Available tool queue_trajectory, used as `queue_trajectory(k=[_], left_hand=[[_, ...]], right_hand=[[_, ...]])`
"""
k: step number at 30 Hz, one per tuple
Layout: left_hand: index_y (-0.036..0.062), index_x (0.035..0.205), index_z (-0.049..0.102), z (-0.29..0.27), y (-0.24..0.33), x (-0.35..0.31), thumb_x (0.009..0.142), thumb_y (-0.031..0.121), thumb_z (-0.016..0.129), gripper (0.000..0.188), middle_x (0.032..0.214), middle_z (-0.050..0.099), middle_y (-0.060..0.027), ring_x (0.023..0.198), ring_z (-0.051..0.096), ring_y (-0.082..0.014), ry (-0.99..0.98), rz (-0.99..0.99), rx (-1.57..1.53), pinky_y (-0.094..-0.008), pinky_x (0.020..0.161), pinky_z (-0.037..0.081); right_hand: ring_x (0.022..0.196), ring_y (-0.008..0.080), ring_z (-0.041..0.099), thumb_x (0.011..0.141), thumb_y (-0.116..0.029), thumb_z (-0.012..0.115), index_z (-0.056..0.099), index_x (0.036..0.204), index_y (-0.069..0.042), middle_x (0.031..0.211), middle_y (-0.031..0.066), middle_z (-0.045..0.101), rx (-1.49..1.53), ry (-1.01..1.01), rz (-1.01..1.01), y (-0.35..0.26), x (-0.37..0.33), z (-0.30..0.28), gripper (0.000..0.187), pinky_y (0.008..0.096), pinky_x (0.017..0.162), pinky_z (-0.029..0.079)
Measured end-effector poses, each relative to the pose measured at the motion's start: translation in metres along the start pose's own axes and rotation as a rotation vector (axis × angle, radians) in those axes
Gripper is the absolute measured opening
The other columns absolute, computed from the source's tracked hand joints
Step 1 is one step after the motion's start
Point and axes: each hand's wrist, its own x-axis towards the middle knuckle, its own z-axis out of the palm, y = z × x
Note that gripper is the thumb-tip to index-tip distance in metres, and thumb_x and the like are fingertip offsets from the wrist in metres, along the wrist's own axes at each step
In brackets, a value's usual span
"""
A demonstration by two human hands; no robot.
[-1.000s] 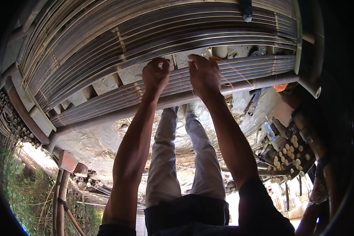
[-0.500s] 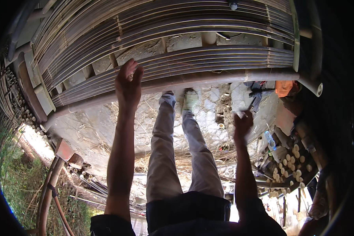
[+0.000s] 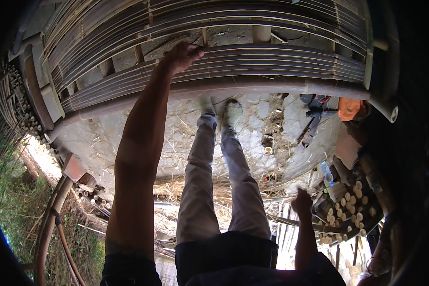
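Observation:
A bench-like frame of long, dark bamboo slats [image 3: 271,58] stretches across the upper part of the view, with a thick bamboo pole [image 3: 252,86] along its near edge. My left hand [image 3: 180,57] reaches over that pole. Its thumb and forefinger are pinched at the upper edge of the front band of slats, seemingly on one slat. Lower right, close to my body, my right hand [image 3: 302,202] is curled closed in shadow. Whatever it may hold is too dark to make out.
Dark tools [image 3: 310,128] and an orange bag [image 3: 350,108] lie on the cracked floor at right. Cut bamboo pieces [image 3: 350,205] are stacked below them, near a plastic bottle [image 3: 326,172]. More bamboo [image 3: 27,114] is piled at left, beside greenery. My legs [image 3: 200,181] extend toward the frame.
My left hand has moved right and forward onto the slats, its fingers going from spread to pinched. My right hand has drawn back toward my body, away from the tools.

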Motion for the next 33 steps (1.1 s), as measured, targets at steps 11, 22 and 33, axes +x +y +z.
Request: queue_trajectory(k=[11,22,33], left_hand=[[0.0177,0.108,0.073,0.003,-0.003,0.017,0.086,0.049,0.065,0.039,0.107,0.072,-0.0068,0.114,0.061,-0.0280,-0.052,0.063,-0.100,-0.0662,0.108,0.018],[0.0151,0.107,0.073,0.001,0.016,0.002,0.088,0.043,0.066,0.035,0.096,0.074,-0.0082,0.095,0.068,-0.0231,-0.020,0.050,-0.057,-0.0461,0.094,0.039],[0.0183,0.104,0.075,-0.008,0.018,-0.001,0.085,0.052,0.062,0.041,0.090,0.074,-0.0080,0.089,0.069,-0.0243,0.019,0.086,0.005,-0.0446,0.089,0.045]], right_hand=[[0.099,0.0302,0.063,0.089,-0.041,0.059,0.061,0.094,-0.006,0.091,0.0116,0.065,0.457,0.340,-0.659,-0.365,0.110,-0.262,0.035,0.0517,0.091,0.040],[0.084,0.0295,0.069,0.093,-0.018,0.048,0.063,0.109,-0.008,0.091,0.0168,0.069,-0.156,1.064,-0.435,-0.230,0.099,-0.348,0.025,0.0485,0.077,0.051],[0.064,0.0313,0.062,0.094,-0.012,0.048,0.057,0.084,-0.005,0.070,0.0131,0.060,0.644,0.423,-0.872,-0.234,0.024,-0.311,0.015,0.0427,0.060,0.050]])
